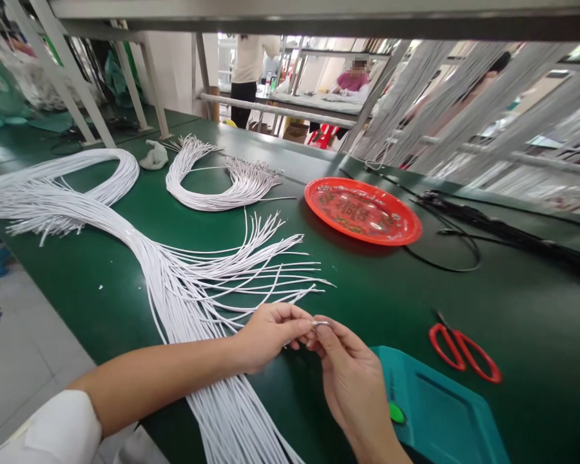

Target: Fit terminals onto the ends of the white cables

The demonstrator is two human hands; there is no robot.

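My left hand (275,332) pinches the end of a white cord between thumb and fingertips, over the loose ends of a cord bundle. Close against it, my right hand (352,377) is closed on a small silvery piece (321,323) at the cord's tip; its exact kind is too small to tell. Under my left forearm spreads the big bundle of white cords (174,283), its loose ends fanned toward the right. A teal tray (444,406) with a green round item (396,412) at its edge lies beside my right hand.
Red-handled scissors (464,351) lie at the right. Farther back are a red patterned plate (362,209) with small pieces in it, a curved white cord bundle (212,196) and black cords (502,225). A shelf beam (319,16) crosses overhead. People are in the background.
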